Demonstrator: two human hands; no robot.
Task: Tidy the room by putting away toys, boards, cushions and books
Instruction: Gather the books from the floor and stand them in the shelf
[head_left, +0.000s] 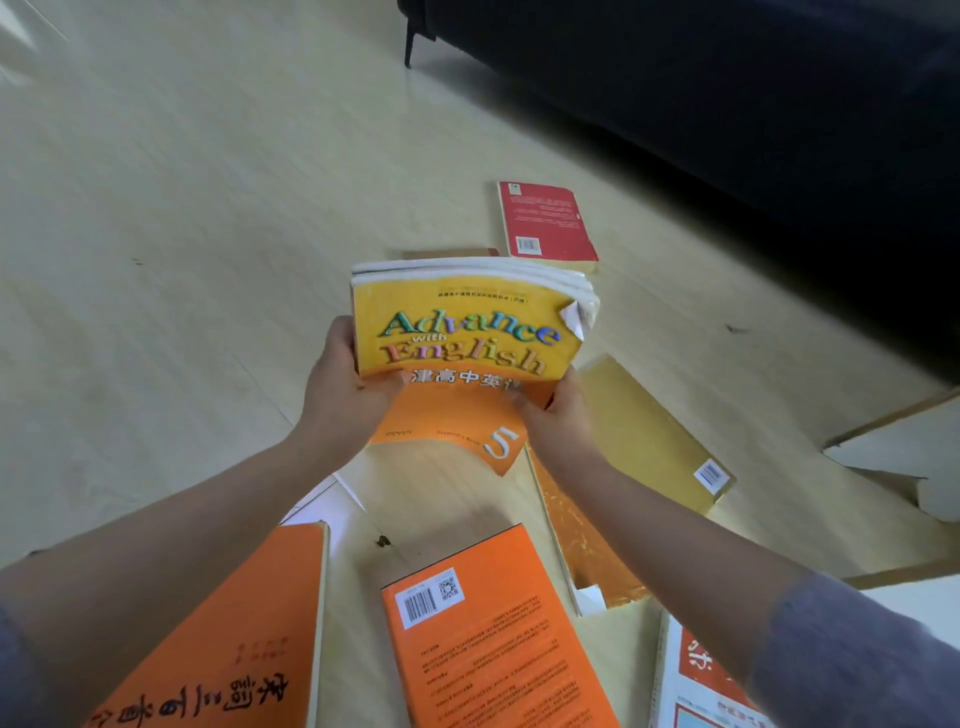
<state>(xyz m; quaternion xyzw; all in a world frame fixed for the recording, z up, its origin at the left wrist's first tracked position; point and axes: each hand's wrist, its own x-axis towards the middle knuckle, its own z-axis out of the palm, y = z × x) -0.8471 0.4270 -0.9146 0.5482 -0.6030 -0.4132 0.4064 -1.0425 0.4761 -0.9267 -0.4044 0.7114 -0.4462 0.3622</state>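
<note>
Gripping the yellow textbook stack (volume 5 on top): left hand, right hand.

Book stack over floor, scattered books beneath, sofa behind

This looks like a room in a home, most likely a living room. The floor is pale wood-look planking under soft daylight. A dark upholstered sofa on a slim black leg stands along the upper right. Books lie loose across the floor: a red paperback, a yellow book with a barcode, an orange book with a QR code and an orange book with brush-style Chinese characters. A school textbook titled "Advance with English" is held above them. White boards with brown cardboard edges lie at the right. Household furniture and personal study books suggest a domestic setting; which room exactly cannot be told.
</note>
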